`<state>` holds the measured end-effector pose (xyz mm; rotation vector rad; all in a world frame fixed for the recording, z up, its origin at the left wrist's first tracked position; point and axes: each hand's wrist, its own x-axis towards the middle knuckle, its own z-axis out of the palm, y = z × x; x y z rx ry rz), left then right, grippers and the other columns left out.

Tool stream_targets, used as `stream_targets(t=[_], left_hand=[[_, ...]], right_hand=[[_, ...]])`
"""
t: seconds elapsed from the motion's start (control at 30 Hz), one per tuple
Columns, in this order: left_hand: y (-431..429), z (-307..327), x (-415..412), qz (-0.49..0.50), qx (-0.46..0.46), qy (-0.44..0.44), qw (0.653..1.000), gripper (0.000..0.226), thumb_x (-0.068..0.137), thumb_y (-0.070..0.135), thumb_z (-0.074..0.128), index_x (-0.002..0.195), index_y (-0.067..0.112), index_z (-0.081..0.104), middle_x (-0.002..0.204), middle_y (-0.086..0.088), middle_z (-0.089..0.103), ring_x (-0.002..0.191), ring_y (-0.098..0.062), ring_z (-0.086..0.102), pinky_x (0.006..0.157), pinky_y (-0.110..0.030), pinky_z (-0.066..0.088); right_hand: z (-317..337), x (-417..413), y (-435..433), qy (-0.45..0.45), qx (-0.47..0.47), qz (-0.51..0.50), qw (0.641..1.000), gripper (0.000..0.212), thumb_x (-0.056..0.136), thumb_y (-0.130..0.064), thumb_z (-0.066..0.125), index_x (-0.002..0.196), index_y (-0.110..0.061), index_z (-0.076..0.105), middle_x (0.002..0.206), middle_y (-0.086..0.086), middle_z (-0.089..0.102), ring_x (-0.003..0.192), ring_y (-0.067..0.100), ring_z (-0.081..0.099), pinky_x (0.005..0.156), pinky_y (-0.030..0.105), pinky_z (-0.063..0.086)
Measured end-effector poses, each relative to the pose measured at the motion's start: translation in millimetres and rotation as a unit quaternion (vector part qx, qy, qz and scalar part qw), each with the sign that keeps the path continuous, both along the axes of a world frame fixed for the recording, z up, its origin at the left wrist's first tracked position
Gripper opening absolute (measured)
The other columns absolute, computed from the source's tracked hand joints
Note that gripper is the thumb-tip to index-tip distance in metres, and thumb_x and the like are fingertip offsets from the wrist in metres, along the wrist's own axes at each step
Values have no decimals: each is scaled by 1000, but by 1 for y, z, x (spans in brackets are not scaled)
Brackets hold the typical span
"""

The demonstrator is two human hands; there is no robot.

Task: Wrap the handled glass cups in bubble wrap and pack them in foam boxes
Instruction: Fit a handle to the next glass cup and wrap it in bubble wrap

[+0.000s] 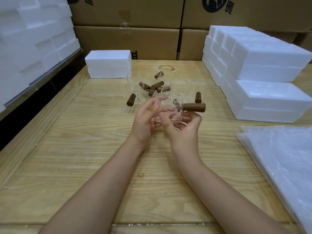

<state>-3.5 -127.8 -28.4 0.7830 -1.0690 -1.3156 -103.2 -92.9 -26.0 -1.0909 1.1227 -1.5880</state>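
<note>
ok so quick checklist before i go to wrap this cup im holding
1. Grip on the held cup: ok. The right hand curls round it, and the left hand lays its fingers against the side.
2. Clear of the other cups: ok. It is held up in front of them.
3. Bubble wrap at hand: ok. A stack lies on the table to the right.
4. A sheet laid out to wrap on: not ok. None lies in front of the hands.
5. Foam box open: not ok. Those in view look closed.
6. Chips or cracks: cannot tell. The glass is too clear to judge.
</note>
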Motion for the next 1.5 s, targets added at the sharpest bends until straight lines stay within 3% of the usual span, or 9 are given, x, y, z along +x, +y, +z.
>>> stream_targets(t=[0.2,0.3,0.43,0.7,0.9,1.07,1.17,1.3,1.5], left_hand=[[0,1,-2,-30,9,-14,999,46,88,53,44,126,27,51,106,-11,72,93,-23,69,86,-37,55],[3,6,0,-76,26,-12,997,76,73,72,59,131,24,48,102,-7,73,81,-14,67,76,-25,54],[2,5,0,-113,16,2,993,93,49,63,84,127,22,53,110,-15,66,98,-27,62,95,-37,47],[2,3,-1,-73,4,-24,997,89,56,61,82,130,20,53,116,-18,66,110,-30,62,105,-41,43],[0,1,3,-48,13,-26,998,69,77,51,71,134,19,52,117,-14,68,95,-20,67,79,-27,53],[0,1,2,-16,-12,-37,999,69,70,53,76,127,22,55,112,4,72,110,-18,66,87,-25,53],[1,2,1,-1,-25,-39,999,69,64,57,79,122,27,57,109,3,73,106,-19,68,84,-24,54],[0,2,0,2,-44,-36,998,74,56,63,80,119,32,59,109,-1,73,106,-20,68,85,-24,53],[-3,-1,-1,-18,-56,-50,997,95,52,70,78,134,38,43,100,-5,75,110,-22,65,94,-31,50]], right_hand=[[6,-1,-4,-108,6,20,994,51,65,-45,69,100,-20,42,109,16,57,82,13,61,83,32,55],[9,-4,-8,-230,25,75,970,39,82,-40,66,101,-11,48,83,6,66,71,16,64,71,29,57],[9,-5,-8,-320,67,147,933,30,90,-35,53,99,-6,55,79,10,64,73,23,63,70,32,58],[12,-3,-6,-284,54,137,947,41,94,-39,48,113,-3,56,95,13,61,76,20,62,66,30,57],[9,-4,-7,-173,26,51,983,25,92,-38,53,101,-22,36,95,6,54,64,15,65,69,31,58],[10,-10,-5,-28,-61,-5,998,50,73,-53,72,102,-33,37,108,9,46,89,12,60,80,21,52],[6,-8,-4,16,-88,9,996,52,69,-34,79,102,-35,38,109,0,39,102,19,58,92,31,52],[6,-9,-6,-15,-82,16,996,44,80,-11,73,103,-30,41,106,-1,43,107,22,57,95,32,51],[13,-13,-12,-224,-15,56,973,18,92,-18,60,104,-18,47,95,6,58,87,14,66,87,32,55]])
